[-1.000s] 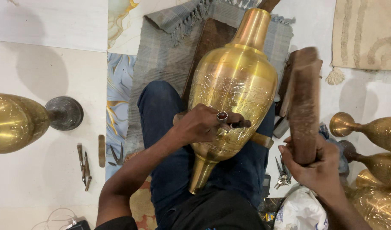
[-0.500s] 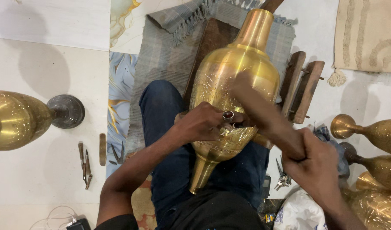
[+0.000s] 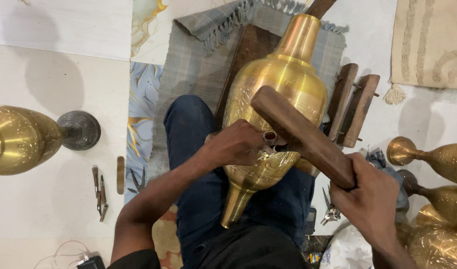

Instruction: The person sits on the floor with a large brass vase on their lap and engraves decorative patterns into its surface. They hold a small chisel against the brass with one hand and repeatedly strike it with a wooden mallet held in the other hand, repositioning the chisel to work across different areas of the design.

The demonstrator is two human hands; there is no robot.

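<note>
Brass vase [image 3: 283,89] lying across lap on grey mat [image 3: 188,74]; left hand [image 3: 238,144], fingers curled, pinching small chisel [image 3: 270,137] against vase; right hand [image 3: 370,197] clenched around wooden mallet [image 3: 300,132] above chisel.

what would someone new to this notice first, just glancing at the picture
First the large engraved golden brass vase, lying across the person's lap at centre on a dark wooden board. Next the hands on it: the left hand presses a small tool against the vase's belly, while the right hand holds a thick brown wooden mallet slanted over it. More brass vases sit at the right edge.
</note>
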